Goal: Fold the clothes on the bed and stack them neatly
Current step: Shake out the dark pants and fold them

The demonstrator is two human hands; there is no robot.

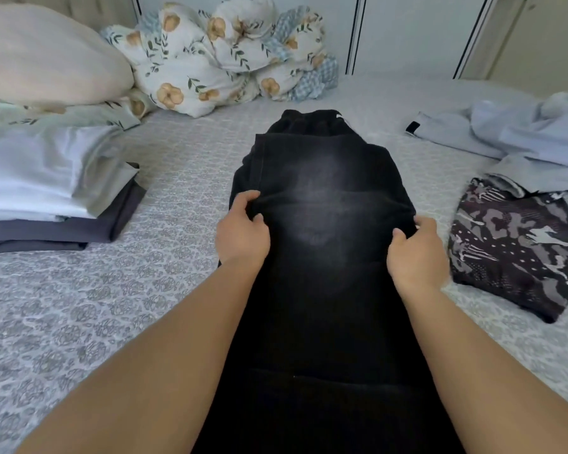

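Gripping the jeans (322, 204) at mid-length, the left hand (241, 231) pinches the left edge and the right hand (418, 252) the right edge. The jeans lie on the bed (79, 306), long axis running near to far, waistband far, so the fold likely goes along that line.
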